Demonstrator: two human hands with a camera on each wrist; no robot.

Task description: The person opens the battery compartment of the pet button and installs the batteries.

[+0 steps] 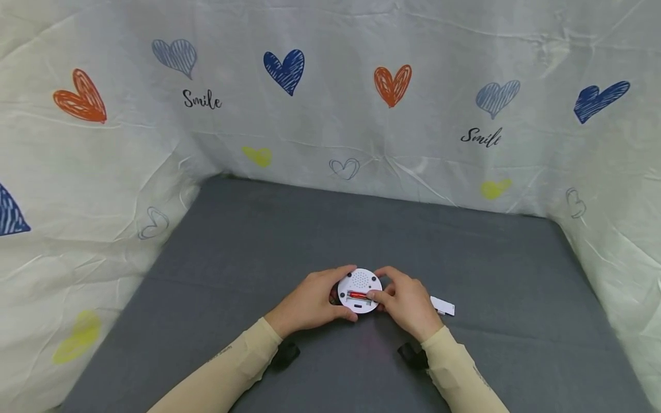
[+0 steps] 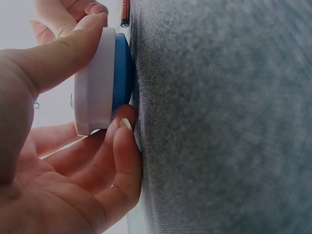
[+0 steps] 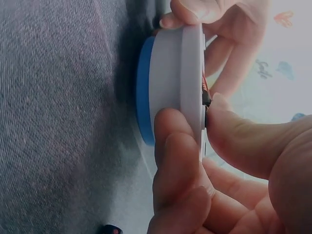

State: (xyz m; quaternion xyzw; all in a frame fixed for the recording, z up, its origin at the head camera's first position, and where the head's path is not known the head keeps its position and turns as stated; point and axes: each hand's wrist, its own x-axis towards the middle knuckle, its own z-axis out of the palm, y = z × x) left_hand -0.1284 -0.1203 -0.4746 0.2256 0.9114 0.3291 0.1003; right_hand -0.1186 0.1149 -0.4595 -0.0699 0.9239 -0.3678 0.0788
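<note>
Seemingly partway through fitting batteries into a round white plastic device with a blue lower part [image 1: 360,279], held vented face up on or just above the dark grey fabric-covered counter [image 1: 310,229], between both hands. Gripped from one side by the left hand [image 1: 316,295], with fingers and thumb curled round the rim and parted by the breadth of the device. Pinched from the other side by the right hand [image 1: 410,298], with bent fingers against the side wall and the thumb pressed on a slim red cylindrical battery [image 1: 357,295].

Done, judging by the present layout: opening the recessed battery bay [image 1: 355,300] in the white face and laying that battery in it. Cannot tell about full seating, with the thumb covering one end. Can also see a flat white rectangular plastic piece [image 1: 445,306], probably the bay cover, lying beside the right hand.

Remaining, in all likelihood: pressing the battery home and filling the seemingly bare strip alongside, perhaps with a second red-and-black battery [image 2: 125,13], visible in the left wrist view and apparently on the counter; then closing the bay.
</note>
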